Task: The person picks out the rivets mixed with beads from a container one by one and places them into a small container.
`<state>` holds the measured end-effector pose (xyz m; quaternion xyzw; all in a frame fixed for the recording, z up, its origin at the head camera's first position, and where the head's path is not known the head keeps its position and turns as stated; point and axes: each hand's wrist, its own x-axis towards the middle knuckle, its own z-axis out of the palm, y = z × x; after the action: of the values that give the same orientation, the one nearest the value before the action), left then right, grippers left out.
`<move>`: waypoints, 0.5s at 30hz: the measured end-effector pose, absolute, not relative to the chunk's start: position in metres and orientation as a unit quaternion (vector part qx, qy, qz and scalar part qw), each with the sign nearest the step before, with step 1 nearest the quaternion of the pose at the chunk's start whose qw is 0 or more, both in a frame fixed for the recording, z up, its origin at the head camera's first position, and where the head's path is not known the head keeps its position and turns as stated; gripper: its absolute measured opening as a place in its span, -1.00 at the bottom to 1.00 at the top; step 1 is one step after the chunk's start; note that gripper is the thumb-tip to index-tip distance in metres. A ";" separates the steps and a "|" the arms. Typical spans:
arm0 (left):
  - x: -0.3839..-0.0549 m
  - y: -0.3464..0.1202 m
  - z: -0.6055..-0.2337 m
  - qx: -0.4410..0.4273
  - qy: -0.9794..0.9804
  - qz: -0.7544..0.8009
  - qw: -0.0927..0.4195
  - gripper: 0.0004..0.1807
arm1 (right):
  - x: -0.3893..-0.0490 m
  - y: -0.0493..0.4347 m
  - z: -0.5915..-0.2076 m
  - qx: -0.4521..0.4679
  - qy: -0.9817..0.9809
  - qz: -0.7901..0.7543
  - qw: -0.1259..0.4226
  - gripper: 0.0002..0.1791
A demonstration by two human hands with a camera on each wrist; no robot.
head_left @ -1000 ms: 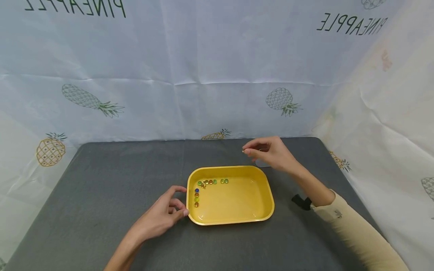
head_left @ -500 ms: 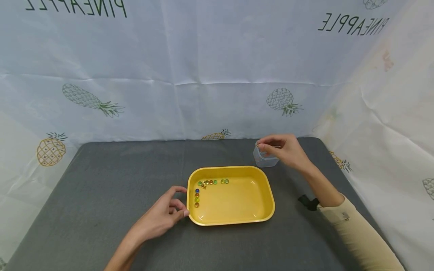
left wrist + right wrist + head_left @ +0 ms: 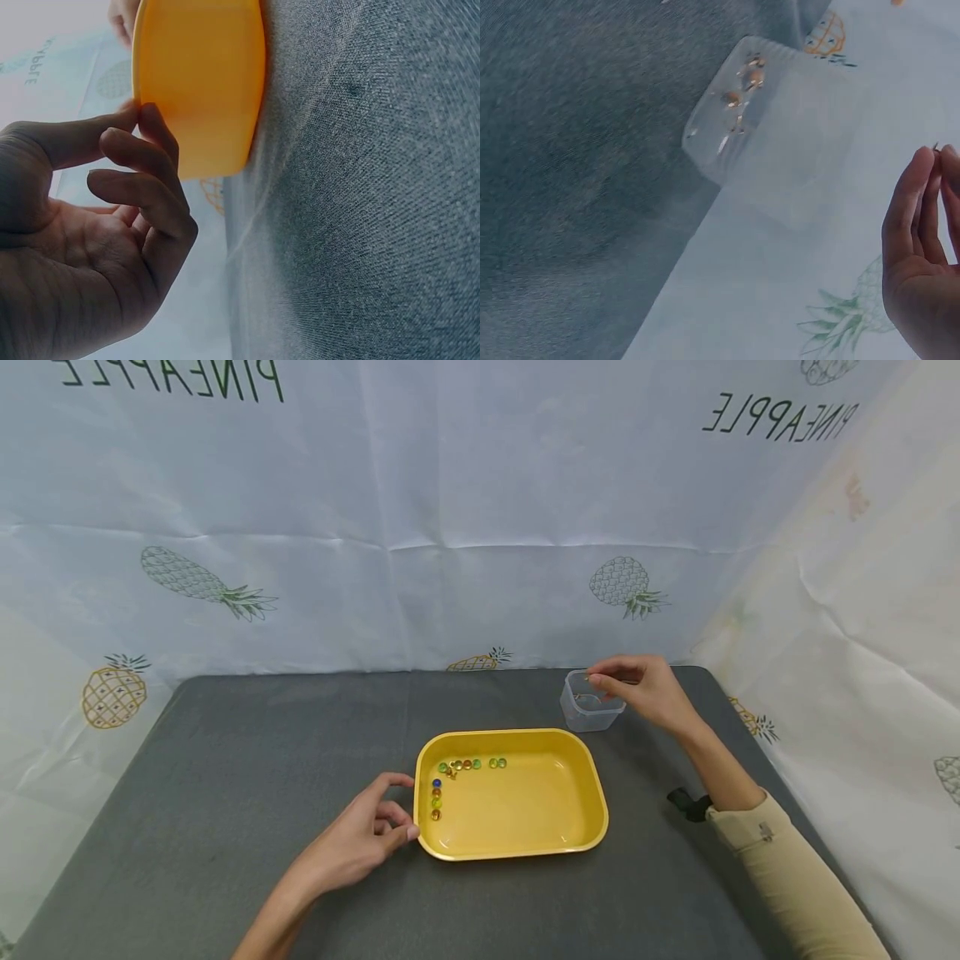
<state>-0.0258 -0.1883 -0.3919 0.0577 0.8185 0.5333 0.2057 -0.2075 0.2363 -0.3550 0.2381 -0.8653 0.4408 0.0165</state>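
Observation:
My right hand [image 3: 641,689] hovers over the mouth of a clear plastic tub [image 3: 588,720]. Thumb and fingertips pinch a tiny gold-coloured piece [image 3: 936,148], mostly covered by them. Through the tub's wall, in the right wrist view, several small gold-coloured bits [image 3: 733,98] show inside. At the yellow tray [image 3: 525,853], my left hand [image 3: 360,839] touches the left rim with index fingertip and thumb, the other fingers loosely bent. Glass marbles [image 3: 437,803] in green, amber and blue lie along the tray's left and far sides. Beside them lies a small gold charm [image 3: 451,774].
A dark grey cloth [image 3: 262,777] covers the table. Behind it hangs a white curtain [image 3: 487,602] printed with pineapples. The tub stands just beyond the tray's far right corner. A black strap [image 3: 688,804] hangs at the right wrist.
The right hand has moved right, from beyond the tray to over the tub, still pinching the gold piece. More of the tub now shows. The left hand stays at the tray's rim.

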 end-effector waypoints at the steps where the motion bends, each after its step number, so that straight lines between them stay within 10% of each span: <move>1: -0.026 -0.188 -0.392 0.057 0.819 0.533 0.206 -0.31 | -0.208 0.237 -0.356 0.236 -0.867 0.439 0.015 -0.79; 15: -0.025 -0.189 -0.392 0.063 0.819 0.532 0.205 -0.31 | -0.219 0.242 -0.373 0.232 -0.883 0.408 0.025 -0.79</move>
<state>-0.0252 -0.1888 -0.3923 0.0632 0.8194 0.5316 0.2047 -0.2186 0.2422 -0.3731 0.2319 -0.8828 0.4077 0.0254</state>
